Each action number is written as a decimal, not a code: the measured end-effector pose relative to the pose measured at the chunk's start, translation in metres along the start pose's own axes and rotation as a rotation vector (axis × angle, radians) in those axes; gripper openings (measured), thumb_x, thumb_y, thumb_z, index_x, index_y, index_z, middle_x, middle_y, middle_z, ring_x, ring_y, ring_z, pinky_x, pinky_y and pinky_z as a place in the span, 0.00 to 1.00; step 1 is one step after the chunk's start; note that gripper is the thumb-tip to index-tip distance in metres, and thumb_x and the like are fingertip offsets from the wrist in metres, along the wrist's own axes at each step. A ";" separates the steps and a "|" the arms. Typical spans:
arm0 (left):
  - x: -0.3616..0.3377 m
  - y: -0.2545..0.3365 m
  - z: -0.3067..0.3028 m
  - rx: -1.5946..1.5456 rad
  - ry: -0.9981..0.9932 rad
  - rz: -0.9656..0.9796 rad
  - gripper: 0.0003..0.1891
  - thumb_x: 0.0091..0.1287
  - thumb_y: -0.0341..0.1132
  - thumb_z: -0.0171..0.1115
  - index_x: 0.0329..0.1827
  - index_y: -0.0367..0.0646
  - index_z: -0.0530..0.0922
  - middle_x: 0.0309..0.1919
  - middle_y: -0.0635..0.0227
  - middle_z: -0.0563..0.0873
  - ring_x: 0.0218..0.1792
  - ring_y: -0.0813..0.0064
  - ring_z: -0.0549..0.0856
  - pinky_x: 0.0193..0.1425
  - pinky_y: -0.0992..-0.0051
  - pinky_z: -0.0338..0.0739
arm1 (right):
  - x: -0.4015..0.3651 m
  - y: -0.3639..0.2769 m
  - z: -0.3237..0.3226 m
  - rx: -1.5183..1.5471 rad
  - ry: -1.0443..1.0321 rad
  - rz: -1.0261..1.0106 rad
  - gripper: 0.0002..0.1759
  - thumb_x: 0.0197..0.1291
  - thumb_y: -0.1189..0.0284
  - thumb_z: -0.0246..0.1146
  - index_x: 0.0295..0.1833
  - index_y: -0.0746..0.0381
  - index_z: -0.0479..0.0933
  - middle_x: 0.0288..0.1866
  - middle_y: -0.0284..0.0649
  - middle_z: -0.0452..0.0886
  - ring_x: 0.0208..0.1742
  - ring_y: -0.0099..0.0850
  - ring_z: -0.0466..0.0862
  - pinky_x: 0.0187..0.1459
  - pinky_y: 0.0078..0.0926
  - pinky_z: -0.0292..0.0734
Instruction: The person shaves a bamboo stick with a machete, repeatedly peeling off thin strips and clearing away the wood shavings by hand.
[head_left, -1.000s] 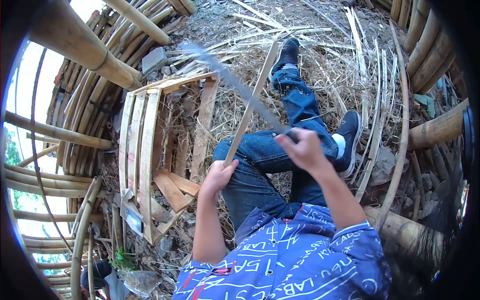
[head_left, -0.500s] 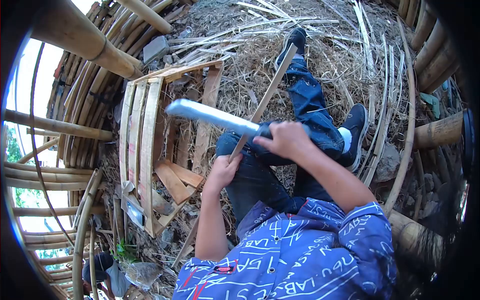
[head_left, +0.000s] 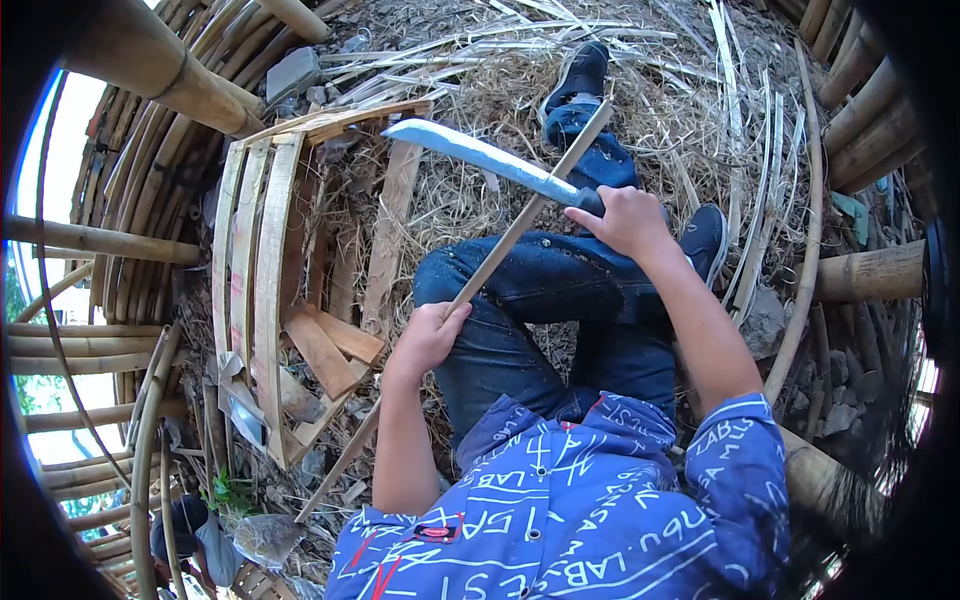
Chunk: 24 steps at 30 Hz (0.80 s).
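Note:
A long, narrow bamboo strip (head_left: 502,248) runs slantwise across my bent leg, and my left hand (head_left: 427,338) is wrapped round it near my knee. My right hand (head_left: 630,222) grips the dark handle of a machete (head_left: 475,150). Its broad blade points to the left and crosses the strip close to the strip's far end. Behind my left forearm the strip is hidden, and its near end comes out low beside my shirt.
A slatted wooden crate (head_left: 268,250) with loose wood pieces (head_left: 325,350) stands at my left. Shavings (head_left: 470,200) and split strips (head_left: 745,130) cover the ground ahead. Bamboo poles (head_left: 110,240) frame both sides. Someone in dark clothing (head_left: 180,530) is at the lower left.
The machete has travelled along the strip, away from my left hand toward the far end. My left hand has shifted slightly left, still holding the strip.

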<state>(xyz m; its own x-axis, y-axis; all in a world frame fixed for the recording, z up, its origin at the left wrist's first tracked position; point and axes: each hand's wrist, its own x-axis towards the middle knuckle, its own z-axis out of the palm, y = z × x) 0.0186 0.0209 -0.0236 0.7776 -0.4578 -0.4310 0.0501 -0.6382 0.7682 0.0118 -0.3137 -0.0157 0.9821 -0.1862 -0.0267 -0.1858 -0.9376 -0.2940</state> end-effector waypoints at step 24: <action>-0.008 0.005 -0.002 -0.045 -0.009 0.003 0.16 0.72 0.39 0.57 0.40 0.30 0.80 0.16 0.72 0.68 0.23 0.84 0.66 0.26 0.73 0.65 | 0.018 0.055 -0.047 -0.185 0.058 0.016 0.39 0.55 0.32 0.55 0.31 0.62 0.79 0.28 0.49 0.84 0.34 0.47 0.86 0.39 0.45 0.81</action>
<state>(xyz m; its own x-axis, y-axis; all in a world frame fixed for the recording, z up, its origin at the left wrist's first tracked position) 0.0137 0.0229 -0.0155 0.7722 -0.4656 -0.4324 0.0759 -0.6081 0.7903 0.0180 -0.3826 0.0121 0.9766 -0.2135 0.0263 -0.2093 -0.9713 -0.1133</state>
